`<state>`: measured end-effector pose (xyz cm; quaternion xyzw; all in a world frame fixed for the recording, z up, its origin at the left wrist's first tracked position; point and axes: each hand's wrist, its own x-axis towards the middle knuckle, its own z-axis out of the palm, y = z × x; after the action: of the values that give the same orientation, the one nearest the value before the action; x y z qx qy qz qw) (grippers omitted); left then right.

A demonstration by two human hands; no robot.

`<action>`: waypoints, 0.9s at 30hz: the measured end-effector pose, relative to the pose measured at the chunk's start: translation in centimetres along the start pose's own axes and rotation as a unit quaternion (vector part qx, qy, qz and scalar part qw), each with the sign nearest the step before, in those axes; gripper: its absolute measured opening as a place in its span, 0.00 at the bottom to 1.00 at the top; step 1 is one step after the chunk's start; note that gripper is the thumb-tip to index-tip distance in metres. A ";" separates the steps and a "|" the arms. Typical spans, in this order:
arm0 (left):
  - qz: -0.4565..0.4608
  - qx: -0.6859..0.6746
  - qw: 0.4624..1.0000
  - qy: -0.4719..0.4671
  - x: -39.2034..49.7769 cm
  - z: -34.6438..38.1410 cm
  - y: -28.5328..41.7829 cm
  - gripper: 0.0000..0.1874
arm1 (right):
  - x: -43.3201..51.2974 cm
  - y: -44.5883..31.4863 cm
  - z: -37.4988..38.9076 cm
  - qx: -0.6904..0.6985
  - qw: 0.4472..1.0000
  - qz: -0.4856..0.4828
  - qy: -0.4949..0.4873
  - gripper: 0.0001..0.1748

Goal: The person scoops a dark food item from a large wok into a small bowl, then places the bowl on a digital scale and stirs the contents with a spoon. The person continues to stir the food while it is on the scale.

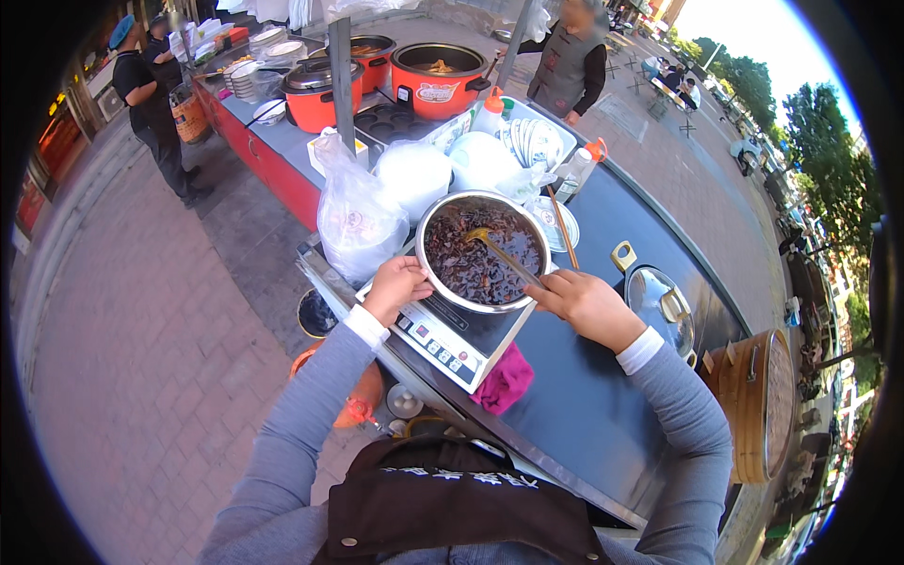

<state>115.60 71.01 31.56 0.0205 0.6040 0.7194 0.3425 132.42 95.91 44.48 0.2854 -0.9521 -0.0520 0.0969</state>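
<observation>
A round stainless steel pot [487, 308] stands on a white-edged induction cooker [441, 347]. Dark sauce with chopped bits [466, 275] fills much of it. My left hand [400, 288] grips the pot's left rim, thumb and fingers pressed on the edge. In my right hand [583, 304] is the handle of a metal ladle [510, 263], whose bowl lies partly sunk in the sauce. A crumpled magenta cloth [505, 381] touches the cooker's right corner. Behind the pot sit a knotted plastic bag [361, 229] and white wrapped bundles [413, 176].
On the dark counter [586, 409] are chopsticks [562, 226] over a lid, a glass-lidded pan [653, 304] and a bamboo steamer [741, 409]. Red cookers [441, 92] stand beyond a metal post [342, 85]. A person [565, 70] faces the stall. An orange cylinder [360, 388] stands below.
</observation>
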 end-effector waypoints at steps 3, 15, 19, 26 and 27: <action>0.000 -0.002 1.000 -0.003 -0.1 -0.1 0.1 0.11 | -1.4 -0.9 -2.1 -0.023 1.000 -0.005 -0.010 0.17; -0.009 0.020 0.999 -0.032 0.4 -0.7 0.0 0.11 | -2.2 0.5 -0.8 -0.090 0.992 0.027 0.079 0.19; -0.006 0.010 0.999 -0.038 0.2 -0.6 0.2 0.12 | -1.3 1.4 2.1 -0.066 0.993 0.058 0.076 0.16; -0.002 0.004 0.999 -0.038 0.2 -0.6 0.0 0.12 | 0.5 0.7 4.1 0.118 0.955 0.238 0.128 0.12; -0.001 0.003 0.999 -0.037 0.1 -0.6 0.1 0.12 | 0.8 0.6 4.3 0.157 0.941 0.270 0.134 0.12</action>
<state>115.18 70.51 31.42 0.0474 0.5926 0.7161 0.3656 130.47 96.16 40.53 0.0337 -0.9677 0.1648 0.1875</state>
